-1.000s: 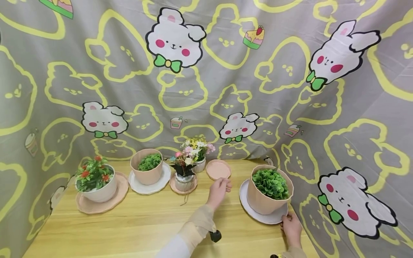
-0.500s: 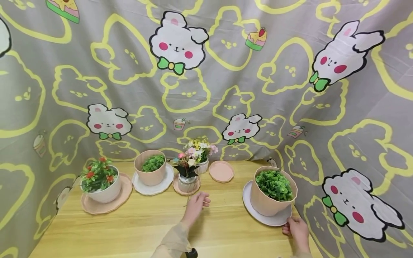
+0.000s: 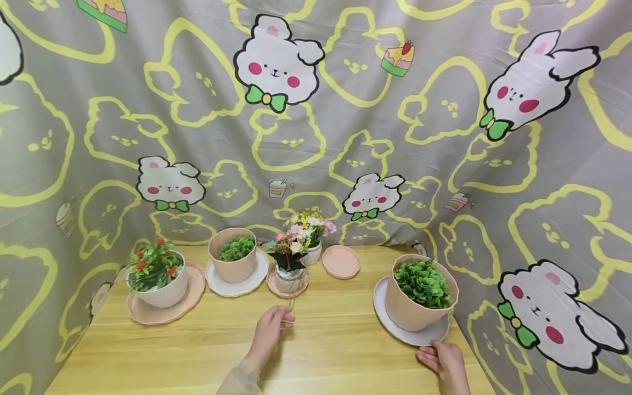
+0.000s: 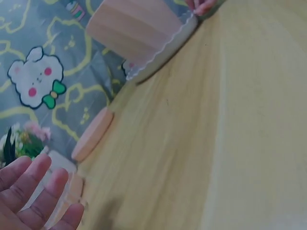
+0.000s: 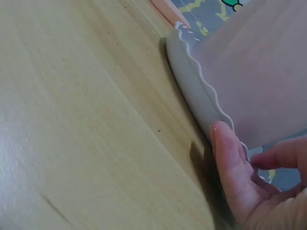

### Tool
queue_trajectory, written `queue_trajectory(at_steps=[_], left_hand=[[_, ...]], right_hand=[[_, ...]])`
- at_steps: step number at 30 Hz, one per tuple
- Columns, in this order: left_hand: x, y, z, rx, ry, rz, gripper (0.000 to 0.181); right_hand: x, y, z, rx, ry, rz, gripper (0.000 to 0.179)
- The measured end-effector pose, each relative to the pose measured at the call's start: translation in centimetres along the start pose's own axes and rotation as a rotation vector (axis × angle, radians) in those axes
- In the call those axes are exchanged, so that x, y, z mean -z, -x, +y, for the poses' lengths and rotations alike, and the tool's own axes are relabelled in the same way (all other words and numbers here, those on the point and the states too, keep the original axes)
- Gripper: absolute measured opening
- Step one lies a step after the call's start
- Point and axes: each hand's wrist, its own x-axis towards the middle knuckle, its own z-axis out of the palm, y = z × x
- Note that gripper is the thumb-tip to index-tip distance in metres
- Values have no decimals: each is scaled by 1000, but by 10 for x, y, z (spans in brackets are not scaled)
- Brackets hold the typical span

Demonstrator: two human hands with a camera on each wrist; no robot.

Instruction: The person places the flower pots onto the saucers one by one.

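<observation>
My left hand (image 3: 269, 334) is over the table's middle, fingers relaxed, with nothing in it. In the left wrist view its fingers (image 4: 42, 206) are spread loosely. Just beyond it a small white flower pot (image 3: 289, 281) stands on a small pink saucer (image 3: 274, 289), with a thin string hanging toward the hand. At the right, a large pink pot (image 3: 407, 310) of green leaves stands on a wavy-rimmed white saucer (image 3: 384, 318). My right hand (image 3: 446, 359) pinches that saucer's near rim, thumb against its outer wall in the right wrist view.
A bare pink saucer (image 3: 342, 262) lies at the back, next to a second flower pot (image 3: 312, 254). Leftward stand a pink pot (image 3: 234, 267) on a white saucer and a white pot (image 3: 165, 291) of red flowers on a pink saucer. A patterned curtain (image 3: 316, 126) surrounds the table.
My left hand has drawn back and left, away from the bare pink saucer, past the small flower pot. My right hand stays at the white saucer's rim, shifting slightly toward its front.
</observation>
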Motion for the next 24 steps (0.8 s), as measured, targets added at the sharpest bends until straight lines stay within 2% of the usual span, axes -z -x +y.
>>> queue_trajectory(at_steps=[10, 16, 24], left_hand=[[17, 13, -13, 59, 25, -11, 43], [20, 18, -15, 71, 33, 5, 42], [23, 25, -16, 69, 33, 30, 46]], right_hand=[[-9, -8, -2, 41, -26, -15, 19], [-14, -19, -9, 81, -20, -22, 19], [-23, -39, -21, 75, -45, -17, 19]])
